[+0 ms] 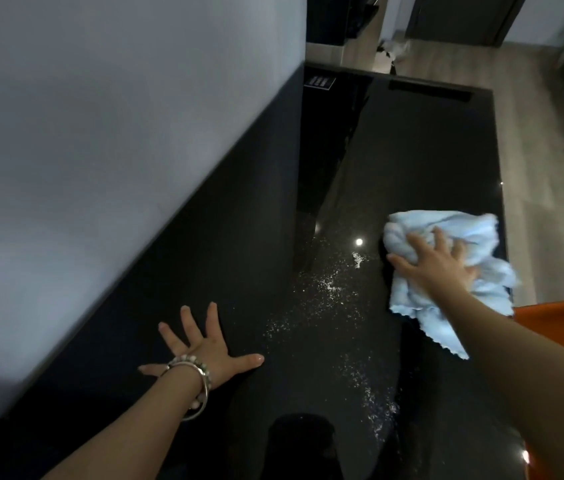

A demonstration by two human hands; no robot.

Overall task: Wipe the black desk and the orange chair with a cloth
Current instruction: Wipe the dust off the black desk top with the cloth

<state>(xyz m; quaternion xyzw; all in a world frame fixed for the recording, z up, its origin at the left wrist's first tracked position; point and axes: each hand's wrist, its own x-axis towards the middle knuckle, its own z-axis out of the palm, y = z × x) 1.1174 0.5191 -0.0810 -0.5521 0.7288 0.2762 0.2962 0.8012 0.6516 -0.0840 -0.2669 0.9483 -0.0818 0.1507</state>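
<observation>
Over on the left, the left hand point(204, 351) lies flat on the glossy black table point(412, 150), fingers spread, holding nothing. White specks point(329, 289) scatter mid-table. Further right, the crumpled pale-blue cloth point(412, 299) sits by the table's right edge, the right hand point(443, 265) pressing it with spread fingers; it looks light and floppy, best bunched from above. Only a corner of the orange chair point(557, 317) shows.

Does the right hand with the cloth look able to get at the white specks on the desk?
Probably yes: the right hand presses the blue cloth on the black desk, and the white specks lie just left of it, nothing standing between.
</observation>
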